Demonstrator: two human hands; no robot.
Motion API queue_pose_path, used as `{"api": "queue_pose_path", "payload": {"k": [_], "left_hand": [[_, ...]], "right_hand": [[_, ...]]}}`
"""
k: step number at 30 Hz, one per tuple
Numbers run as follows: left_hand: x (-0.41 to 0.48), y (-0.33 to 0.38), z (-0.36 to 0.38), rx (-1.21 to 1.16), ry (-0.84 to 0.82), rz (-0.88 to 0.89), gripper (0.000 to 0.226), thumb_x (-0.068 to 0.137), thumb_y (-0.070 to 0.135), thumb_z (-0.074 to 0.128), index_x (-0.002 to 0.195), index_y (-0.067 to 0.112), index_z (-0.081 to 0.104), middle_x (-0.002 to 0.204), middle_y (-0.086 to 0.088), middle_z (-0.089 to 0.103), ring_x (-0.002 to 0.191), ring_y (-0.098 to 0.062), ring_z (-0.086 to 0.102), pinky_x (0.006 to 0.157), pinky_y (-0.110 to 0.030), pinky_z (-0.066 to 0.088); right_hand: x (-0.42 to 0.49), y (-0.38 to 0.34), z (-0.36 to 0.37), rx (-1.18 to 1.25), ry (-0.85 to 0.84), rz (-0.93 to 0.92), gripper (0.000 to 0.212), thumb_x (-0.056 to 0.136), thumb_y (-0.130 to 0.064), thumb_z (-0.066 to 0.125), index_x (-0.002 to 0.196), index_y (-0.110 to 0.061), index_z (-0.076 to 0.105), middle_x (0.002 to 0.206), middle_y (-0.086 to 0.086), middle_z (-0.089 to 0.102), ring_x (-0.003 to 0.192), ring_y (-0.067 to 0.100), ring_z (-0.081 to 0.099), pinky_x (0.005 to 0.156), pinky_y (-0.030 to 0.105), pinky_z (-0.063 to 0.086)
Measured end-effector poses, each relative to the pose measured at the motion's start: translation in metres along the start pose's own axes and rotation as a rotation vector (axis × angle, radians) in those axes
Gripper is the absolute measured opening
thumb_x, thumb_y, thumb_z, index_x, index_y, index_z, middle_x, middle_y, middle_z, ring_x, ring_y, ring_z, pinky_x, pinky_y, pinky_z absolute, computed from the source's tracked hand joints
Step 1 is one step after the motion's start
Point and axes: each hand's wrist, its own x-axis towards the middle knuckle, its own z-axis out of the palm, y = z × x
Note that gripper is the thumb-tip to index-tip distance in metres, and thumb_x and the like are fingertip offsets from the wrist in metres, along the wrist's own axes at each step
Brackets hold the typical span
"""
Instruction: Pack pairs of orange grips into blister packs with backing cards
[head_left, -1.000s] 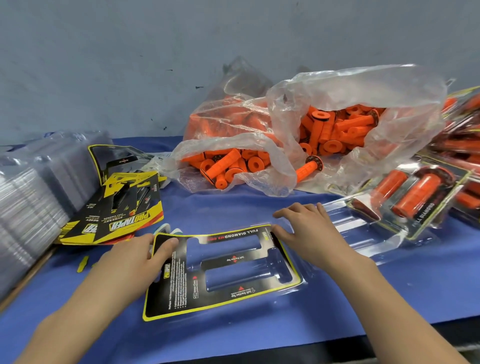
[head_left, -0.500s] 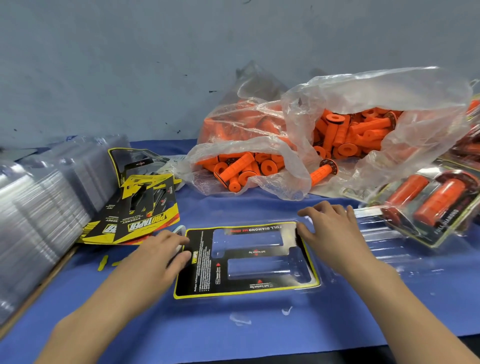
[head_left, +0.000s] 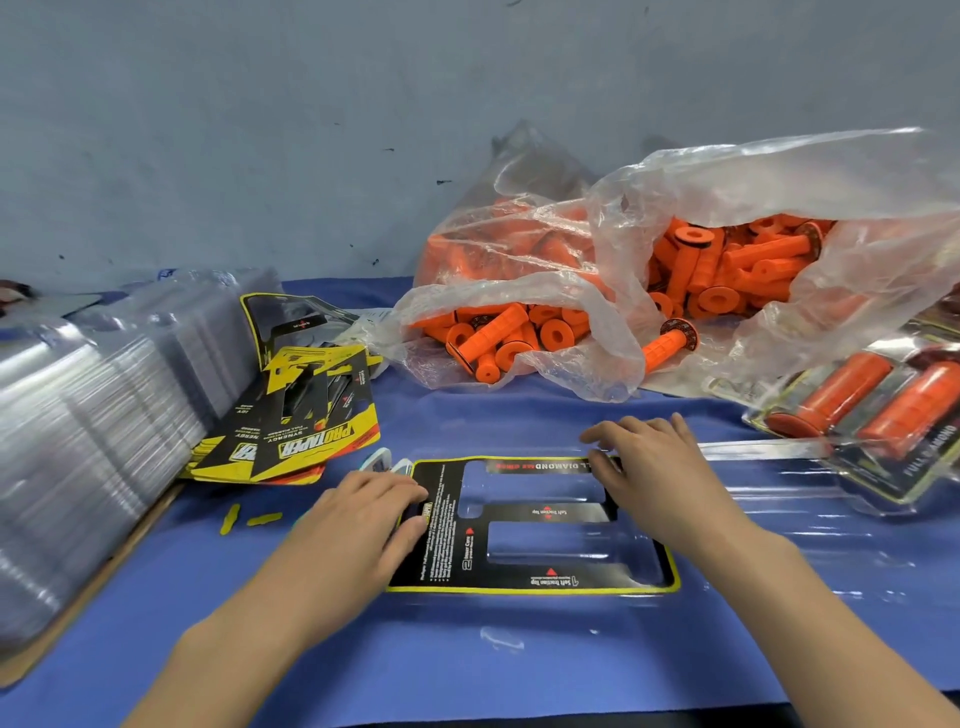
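A black backing card with a yellow border (head_left: 535, 566) lies flat in a clear blister pack (head_left: 779, 525) on the blue table. It has two long cut-out windows, both without grips. My left hand (head_left: 358, 514) presses on the card's left end with flat fingers. My right hand (head_left: 649, 467) presses on the card's upper right corner, fingers spread. Loose orange grips (head_left: 498, 332) fill a clear plastic bag (head_left: 779, 197) behind the card; one grip (head_left: 667, 345) lies at the bag's mouth.
A tall stack of clear blister shells (head_left: 88, 426) stands at the left. Yellow and black cards (head_left: 306, 431) lie fanned beside it. A packed blister with two orange grips (head_left: 872, 410) sits at the right. Small yellow scraps (head_left: 249, 519) lie near my left arm.
The card and blister have turned from a tilt to lie square in front of me. Both hands stayed on its ends, my right hand shifting onto the upper right corner.
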Motion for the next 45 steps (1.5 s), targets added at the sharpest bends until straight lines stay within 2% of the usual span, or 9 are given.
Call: {"api": "queue_pose_path", "payload": {"k": [4, 9, 15, 18, 24, 28, 33, 38, 45], "left_hand": [[0.001, 0.003, 0.004, 0.028, 0.009, 0.020, 0.039, 0.103, 0.048, 0.031, 0.139, 0.039, 0.041, 0.141, 0.025, 0.039, 0.135, 0.000, 0.026, 0.109, -0.024, 0.028], [0.000, -0.001, -0.001, -0.003, 0.028, 0.038, 0.038, 0.102, 0.047, 0.034, 0.138, 0.037, 0.042, 0.141, 0.024, 0.040, 0.135, -0.001, 0.028, 0.110, -0.024, 0.027], [-0.003, -0.020, -0.020, -0.127, -0.021, 0.058, 0.033, 0.090, 0.054, 0.057, 0.121, 0.043, 0.054, 0.129, 0.029, 0.046, 0.127, 0.004, 0.033, 0.108, -0.024, 0.029], [-0.004, -0.022, -0.019, -0.120, -0.072, 0.060, 0.042, 0.086, 0.055, 0.064, 0.124, 0.046, 0.051, 0.131, 0.031, 0.039, 0.130, 0.006, 0.028, 0.110, -0.024, 0.026], [-0.002, -0.018, -0.011, -0.054, -0.123, 0.059, 0.050, 0.088, 0.054, 0.062, 0.134, 0.045, 0.043, 0.135, 0.030, 0.035, 0.131, 0.002, 0.026, 0.110, -0.024, 0.024], [-0.003, -0.023, -0.014, -0.082, -0.106, 0.046, 0.048, 0.088, 0.052, 0.063, 0.132, 0.045, 0.045, 0.127, 0.034, 0.031, 0.130, 0.003, 0.029, 0.110, -0.024, 0.026], [-0.004, -0.026, -0.019, -0.090, -0.060, 0.023, 0.036, 0.092, 0.048, 0.058, 0.127, 0.041, 0.051, 0.133, 0.025, 0.045, 0.126, -0.001, 0.038, 0.107, -0.028, 0.033], [-0.004, -0.025, -0.024, -0.085, -0.019, -0.005, 0.029, 0.097, 0.040, 0.053, 0.126, 0.035, 0.056, 0.129, 0.019, 0.052, 0.124, -0.007, 0.044, 0.105, -0.028, 0.035], [-0.003, -0.013, -0.025, -0.071, 0.011, 0.017, 0.029, 0.098, 0.037, 0.052, 0.124, 0.028, 0.061, 0.126, 0.014, 0.056, 0.124, -0.011, 0.047, 0.105, -0.029, 0.035]], "right_hand": [[0.000, 0.003, 0.003, -0.009, 0.015, -0.024, 0.030, 0.102, -0.036, 0.040, 0.129, -0.035, 0.055, 0.120, -0.009, 0.059, 0.117, 0.023, 0.049, 0.114, 0.045, 0.023], [0.002, 0.003, 0.004, -0.032, 0.021, -0.034, 0.031, 0.103, -0.038, 0.039, 0.130, -0.036, 0.054, 0.120, -0.009, 0.057, 0.113, 0.023, 0.049, 0.109, 0.040, 0.027], [0.000, 0.003, 0.003, -0.055, 0.037, -0.017, 0.033, 0.103, -0.037, 0.038, 0.132, -0.034, 0.053, 0.122, -0.007, 0.057, 0.109, 0.024, 0.049, 0.105, 0.036, 0.031], [-0.001, 0.002, 0.002, -0.068, 0.023, -0.017, 0.033, 0.104, -0.037, 0.036, 0.133, -0.033, 0.052, 0.122, -0.006, 0.056, 0.110, 0.024, 0.050, 0.105, 0.036, 0.031], [-0.001, -0.001, 0.000, -0.068, 0.018, -0.004, 0.034, 0.104, -0.036, 0.036, 0.133, -0.033, 0.052, 0.123, -0.005, 0.056, 0.112, 0.024, 0.049, 0.106, 0.036, 0.030], [-0.002, -0.001, -0.001, -0.058, 0.012, -0.001, 0.034, 0.104, -0.036, 0.036, 0.133, -0.033, 0.052, 0.124, -0.006, 0.056, 0.113, 0.024, 0.048, 0.106, 0.036, 0.030], [-0.002, 0.000, 0.000, -0.035, 0.010, 0.012, 0.034, 0.103, -0.036, 0.037, 0.133, -0.032, 0.053, 0.126, -0.006, 0.056, 0.114, 0.024, 0.049, 0.106, 0.036, 0.031], [0.001, -0.002, -0.003, 0.067, 0.053, 0.018, 0.034, 0.103, -0.034, 0.038, 0.132, -0.029, 0.054, 0.128, -0.003, 0.058, 0.112, 0.025, 0.050, 0.101, 0.037, 0.033], [0.004, 0.002, -0.016, 0.280, 0.196, 0.031, 0.029, 0.100, -0.025, 0.045, 0.123, -0.023, 0.064, 0.115, 0.002, 0.065, 0.108, 0.028, 0.055, 0.092, 0.042, 0.042]]}}
